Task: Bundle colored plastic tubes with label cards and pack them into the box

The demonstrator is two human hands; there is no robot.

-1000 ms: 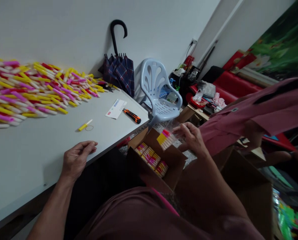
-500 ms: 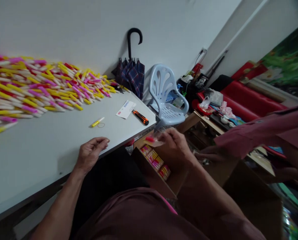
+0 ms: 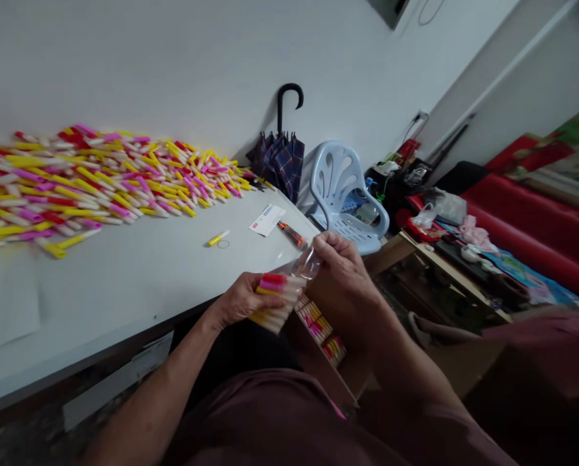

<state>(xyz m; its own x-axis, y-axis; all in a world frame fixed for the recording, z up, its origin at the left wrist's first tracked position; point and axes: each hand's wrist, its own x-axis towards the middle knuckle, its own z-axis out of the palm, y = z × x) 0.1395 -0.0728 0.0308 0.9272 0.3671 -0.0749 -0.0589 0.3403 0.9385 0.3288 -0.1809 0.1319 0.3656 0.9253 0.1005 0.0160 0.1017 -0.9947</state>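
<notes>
My left hand (image 3: pixel 243 301) is closed around a pack of pen-shaped sticks (image 3: pixel 276 303), each part pale and part red, pink or yellow. From the pack's far end, a clear plastic bag (image 3: pixel 309 264) stretches to my right hand (image 3: pixel 340 255), whose fingers pinch it. Both hands are held over the front edge of the white table (image 3: pixel 173 272). Under them, an open cardboard box (image 3: pixel 326 382) contains several similar packs (image 3: pixel 313 320). One yellow and white stick (image 3: pixel 217 238) lies on the table beside a thin rubber band (image 3: pixel 223 244).
Loose sticks (image 3: pixel 105 178) are heaped along the wall. A white card (image 3: pixel 267 220) and an orange and black cutter (image 3: pixel 292 234) lie near the table's right end. Beyond stand an umbrella (image 3: pixel 282 158) and a pale blue chair (image 3: pixel 340 184). At right, a co-worker's pink sleeve (image 3: pixel 537 343) shows.
My left hand, which had no pack in it, has moved right and now grips one. The clear bag is pulled out between both hands. My view has shifted, and the co-worker has moved lower.
</notes>
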